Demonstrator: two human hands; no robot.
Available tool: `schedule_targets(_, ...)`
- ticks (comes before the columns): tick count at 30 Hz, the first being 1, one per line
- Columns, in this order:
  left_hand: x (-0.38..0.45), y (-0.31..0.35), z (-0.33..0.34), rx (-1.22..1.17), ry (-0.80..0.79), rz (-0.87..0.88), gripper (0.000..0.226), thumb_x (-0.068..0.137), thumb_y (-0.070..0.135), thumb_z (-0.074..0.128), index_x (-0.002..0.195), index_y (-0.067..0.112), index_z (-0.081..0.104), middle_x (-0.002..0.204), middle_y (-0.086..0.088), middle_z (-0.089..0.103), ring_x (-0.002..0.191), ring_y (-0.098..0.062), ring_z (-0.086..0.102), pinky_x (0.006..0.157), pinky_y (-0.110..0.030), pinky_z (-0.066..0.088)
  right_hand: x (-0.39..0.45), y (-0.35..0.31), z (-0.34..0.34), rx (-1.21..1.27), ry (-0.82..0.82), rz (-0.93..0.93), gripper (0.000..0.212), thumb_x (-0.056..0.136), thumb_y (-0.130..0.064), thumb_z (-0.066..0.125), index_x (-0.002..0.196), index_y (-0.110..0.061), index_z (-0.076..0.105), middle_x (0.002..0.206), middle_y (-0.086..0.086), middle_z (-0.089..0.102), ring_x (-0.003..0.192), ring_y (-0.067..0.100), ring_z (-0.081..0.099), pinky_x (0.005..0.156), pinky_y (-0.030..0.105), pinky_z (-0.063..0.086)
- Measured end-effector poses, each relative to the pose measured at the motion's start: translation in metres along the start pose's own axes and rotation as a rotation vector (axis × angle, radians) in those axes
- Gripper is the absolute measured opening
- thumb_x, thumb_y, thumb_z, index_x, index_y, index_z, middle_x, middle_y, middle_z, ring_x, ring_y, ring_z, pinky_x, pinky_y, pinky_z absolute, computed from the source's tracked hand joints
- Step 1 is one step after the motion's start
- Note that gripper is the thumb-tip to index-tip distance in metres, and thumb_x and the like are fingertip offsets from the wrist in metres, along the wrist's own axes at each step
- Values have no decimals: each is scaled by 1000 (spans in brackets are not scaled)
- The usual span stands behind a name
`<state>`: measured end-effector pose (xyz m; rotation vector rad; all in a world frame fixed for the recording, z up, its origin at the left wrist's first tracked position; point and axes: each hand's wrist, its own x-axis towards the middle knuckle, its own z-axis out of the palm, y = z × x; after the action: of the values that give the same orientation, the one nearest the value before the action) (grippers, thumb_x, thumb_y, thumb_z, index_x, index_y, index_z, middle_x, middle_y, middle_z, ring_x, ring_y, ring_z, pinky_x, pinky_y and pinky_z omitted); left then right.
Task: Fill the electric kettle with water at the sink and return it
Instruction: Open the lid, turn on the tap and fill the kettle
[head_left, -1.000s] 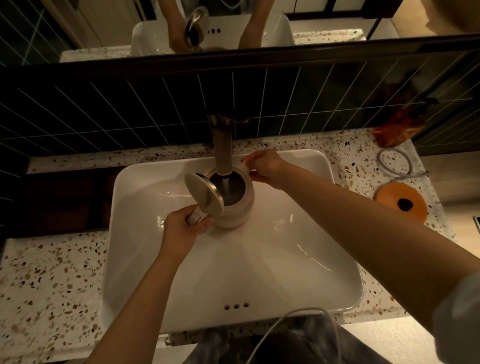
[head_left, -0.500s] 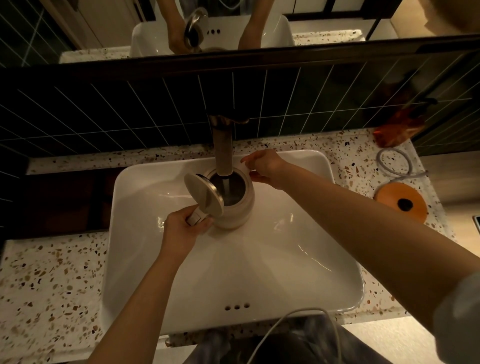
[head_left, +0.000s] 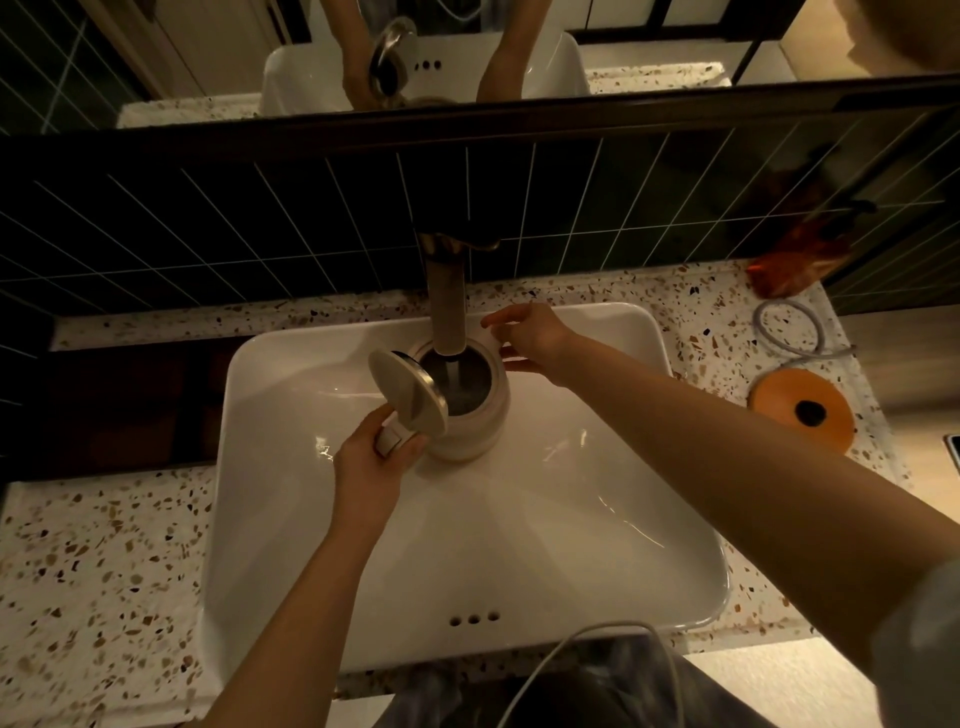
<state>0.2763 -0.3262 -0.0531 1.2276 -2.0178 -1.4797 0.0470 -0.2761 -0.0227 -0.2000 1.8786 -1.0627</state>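
A cream electric kettle (head_left: 475, 431) stands in the white sink basin (head_left: 519, 545) with its lid (head_left: 410, 397) flipped up to the left. The tap spout (head_left: 448, 306) hangs over the kettle's mouth and a thin stream of water runs into it. My left hand (head_left: 371, 460) grips the kettle's handle on its near left side. My right hand (head_left: 530, 338) hovers beside the far right rim of the kettle, fingers spread, holding nothing. The kettle's round orange base (head_left: 802, 413) lies on the counter to the right of the sink.
Speckled terrazzo counter (head_left: 98, 571) surrounds the basin. A grey coiled cord (head_left: 795, 327) and a red-orange packet (head_left: 800, 265) lie at the back right. Dark tiled wall and a mirror rise behind the tap. A white cable (head_left: 587, 654) hangs near my body.
My right hand has lifted slightly and spread its fingers near the kettle's rim. The kettle and my left hand have stayed in place under the running tap.
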Motion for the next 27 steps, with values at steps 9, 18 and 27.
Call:
schedule_targets(9, 3, 2, -1, 15, 35, 27, 38, 87, 3, 64, 125, 5, 59, 101, -1, 64, 84, 17, 58, 69, 0, 41, -17, 26, 10, -74, -118, 44, 49, 100, -44, 35, 145, -25, 34, 149, 7, 42, 132, 34, 43, 100, 58, 40)
schedule_targets(18, 14, -1, -12, 162, -43, 130, 43, 86, 4, 66, 128, 9, 58, 111, 8, 61, 97, 4, 57, 76, 5, 35, -33, 42, 15, 161, -52, 19, 42, 100, -41, 38, 140, -28, 33, 145, 6, 41, 130, 35, 42, 96, 64, 44)
schedule_targets(27, 19, -8, -12, 166, -84, 125, 46, 84, 8, 69, 130, 10, 59, 114, 3, 66, 103, -8, 60, 83, -2, 41, -43, 26, 10, -27, 166, -198, 48, 103, -38, 32, 144, -15, 36, 142, 6, 47, 127, 22, 46, 98, 32, 37)
